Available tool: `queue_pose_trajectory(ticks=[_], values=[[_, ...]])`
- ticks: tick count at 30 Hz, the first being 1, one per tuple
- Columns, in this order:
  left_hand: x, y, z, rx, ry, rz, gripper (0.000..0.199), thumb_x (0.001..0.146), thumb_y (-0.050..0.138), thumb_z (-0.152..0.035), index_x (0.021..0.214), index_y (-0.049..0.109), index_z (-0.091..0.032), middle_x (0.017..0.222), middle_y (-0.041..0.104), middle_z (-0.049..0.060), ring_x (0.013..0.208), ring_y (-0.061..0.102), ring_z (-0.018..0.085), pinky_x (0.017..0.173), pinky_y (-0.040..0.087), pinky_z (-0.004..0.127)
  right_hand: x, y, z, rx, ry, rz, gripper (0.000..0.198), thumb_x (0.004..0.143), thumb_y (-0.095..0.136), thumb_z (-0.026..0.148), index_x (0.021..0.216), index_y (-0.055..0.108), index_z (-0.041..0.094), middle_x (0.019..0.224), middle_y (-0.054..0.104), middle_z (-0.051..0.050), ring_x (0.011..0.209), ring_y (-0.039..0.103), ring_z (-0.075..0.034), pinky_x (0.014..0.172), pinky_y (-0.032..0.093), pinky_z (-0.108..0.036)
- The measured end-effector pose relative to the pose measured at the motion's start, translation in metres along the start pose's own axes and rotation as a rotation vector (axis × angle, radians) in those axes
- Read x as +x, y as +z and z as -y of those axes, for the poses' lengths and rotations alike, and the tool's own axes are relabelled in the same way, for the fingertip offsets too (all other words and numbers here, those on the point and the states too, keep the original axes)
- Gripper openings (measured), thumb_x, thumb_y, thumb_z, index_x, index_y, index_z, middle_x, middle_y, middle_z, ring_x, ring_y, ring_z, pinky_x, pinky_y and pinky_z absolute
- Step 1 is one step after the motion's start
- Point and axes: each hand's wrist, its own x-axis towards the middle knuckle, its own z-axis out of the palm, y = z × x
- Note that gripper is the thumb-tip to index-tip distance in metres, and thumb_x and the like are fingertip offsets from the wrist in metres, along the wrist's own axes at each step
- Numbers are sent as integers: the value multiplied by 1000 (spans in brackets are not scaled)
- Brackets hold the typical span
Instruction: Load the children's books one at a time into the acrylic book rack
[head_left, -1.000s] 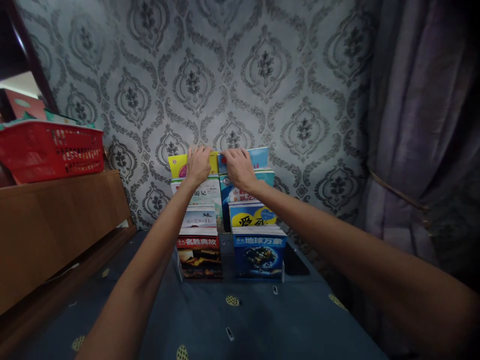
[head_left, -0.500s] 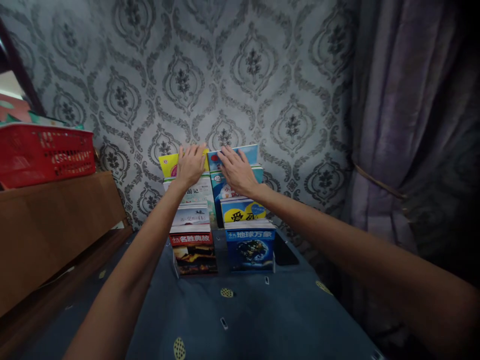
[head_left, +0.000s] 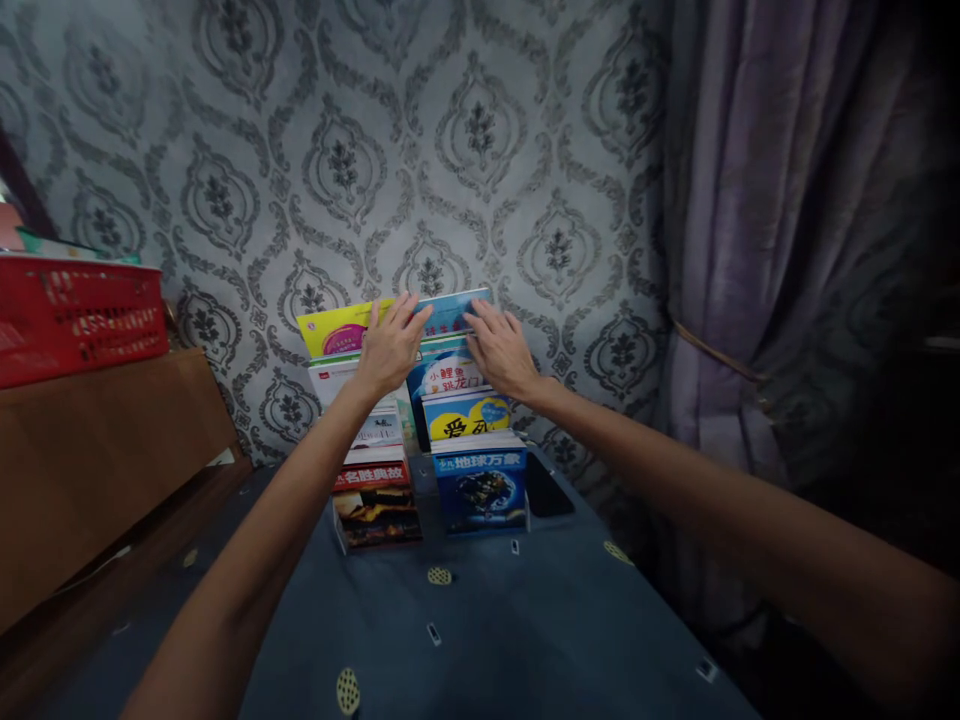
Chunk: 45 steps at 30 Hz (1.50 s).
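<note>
My left hand reaches to the back of the book rows with its fingers spread. Its fingertips lie by the upper left corner of a light-blue book, beside a yellow book. My right hand is at the blue book's right edge, fingers stretched out and apart. Firm hold by either hand cannot be made out. In front, books stand in two stepped columns. The left one ends with a red-topped dark book, the right one with a dark-blue earth book. Between are a yellow-and-blue book and a teal book.
The books stand on a dark-blue patterned cloth against a wallpapered wall. A black flat object lies right of them. At left, a red basket sits on a brown box. A purple curtain hangs at right.
My left hand has slid right from the yellow book toward the blue book's left corner. My right hand has moved to the blue book's right edge, uncovering its front. The view has turned slightly right.
</note>
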Motion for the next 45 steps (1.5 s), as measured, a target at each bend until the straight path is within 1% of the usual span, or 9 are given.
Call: queue_pose_trajectory(ticks=[7, 14, 19, 22, 25, 29, 36, 41, 45], values=[[-31, 17, -20, -6, 34, 114, 48, 100, 36, -12, 146, 50, -17, 150, 55, 14, 142, 49, 26, 124, 23, 55, -19, -2, -14, 60, -54, 85, 44, 100, 36, 20, 139, 55, 13, 145, 58, -18, 136, 49, -31, 112, 42, -51], [-26, 22, -20, -18, -16, 113, 48, 98, 37, -8, 142, 54, -17, 146, 59, 14, 137, 54, 24, 123, 26, 53, -11, 4, -19, 148, -50, 75, 47, 96, 35, 12, 136, 59, 16, 136, 63, -15, 132, 52, -29, 114, 42, -50], [-38, 12, -26, -58, 4, 77, 53, 94, 37, -3, 144, 51, -15, 151, 54, 14, 143, 47, 25, 124, 25, 53, -33, -1, -17, 265, 65, -34, 50, 98, 37, 21, 147, 49, 18, 150, 53, -13, 143, 44, -29, 120, 36, -54], [-54, 7, -37, -139, -5, 53, 50, 94, 37, -4, 141, 53, -15, 149, 56, 14, 141, 48, 24, 122, 32, 49, -64, -4, -15, 334, 186, -110, 50, 102, 36, 33, 149, 46, 19, 151, 53, -13, 143, 45, -28, 121, 35, -54], [-72, 10, -51, -255, -60, 74, 47, 94, 36, -5, 136, 56, -14, 141, 60, 15, 136, 52, 25, 117, 40, 46, -99, -2, -13, 404, 336, -66, 52, 102, 34, 43, 145, 50, 18, 145, 59, -16, 134, 55, -29, 114, 44, -53], [-97, 28, -72, -400, -199, 30, 51, 94, 34, -6, 141, 50, -13, 149, 52, 18, 143, 46, 25, 120, 37, 48, -131, 3, -7, 487, 488, -17, 55, 102, 33, 50, 141, 55, 19, 140, 63, -15, 128, 60, -29, 110, 48, -52], [-131, 57, -98, -642, -491, -37, 65, 96, 41, -16, 158, 22, -19, 167, 26, 16, 157, 19, 29, 126, 24, 53, -152, 19, 2, 614, 625, -38, 62, 100, 35, 60, 138, 60, 19, 141, 64, -14, 130, 60, -28, 111, 46, -52], [-147, 64, -105, -757, -546, -7, 70, 98, 41, -20, 160, 10, -21, 169, 21, 15, 157, 19, 26, 126, 25, 52, -166, 21, 11, 689, 680, -47, 62, 101, 34, 61, 139, 60, 20, 139, 66, -13, 128, 61, -29, 110, 47, -52], [-172, 68, -121, -757, -590, 10, 68, 98, 42, -20, 160, 15, -16, 166, 26, 18, 155, 25, 27, 127, 23, 49, -185, 16, 21, 682, 716, -30, 62, 99, 37, 61, 135, 64, 19, 136, 68, -14, 127, 62, -30, 112, 46, -53]])
